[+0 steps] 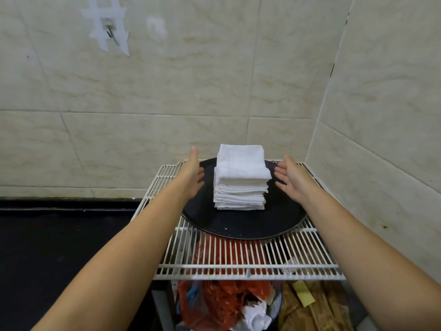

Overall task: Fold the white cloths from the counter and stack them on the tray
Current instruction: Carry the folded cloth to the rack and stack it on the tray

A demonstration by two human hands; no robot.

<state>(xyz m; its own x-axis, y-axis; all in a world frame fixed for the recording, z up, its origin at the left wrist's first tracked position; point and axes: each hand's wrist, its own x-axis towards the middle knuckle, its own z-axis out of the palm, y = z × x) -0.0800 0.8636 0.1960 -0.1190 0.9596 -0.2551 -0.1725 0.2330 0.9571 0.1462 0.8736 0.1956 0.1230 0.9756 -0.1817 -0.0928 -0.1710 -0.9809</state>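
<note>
White wire rack [238, 263] holds a round black tray [243, 225], with the stack of folded white cloths [241, 177] dead centre. Left hand [191, 177] at 9 o'clock, right hand [292, 181] at 3, both flat-fingered, gripping nothing, just beside the stack.

We count 1 stack of folded white cloths [241, 177]; its layers are too tightly pressed for us to give an exact number of cloths, though we can say there are several. We count 1 round dark tray [243, 223], and 1 white wire rack [238, 261]. We see 2 hands: 1 left hand [192, 175] and 1 right hand [292, 180], both with straight fingers. On the wall we count 1 metal hook [111, 32]. Below the rack we make out 1 bin [229, 304] of red and white scraps, uncountable from here.
</note>
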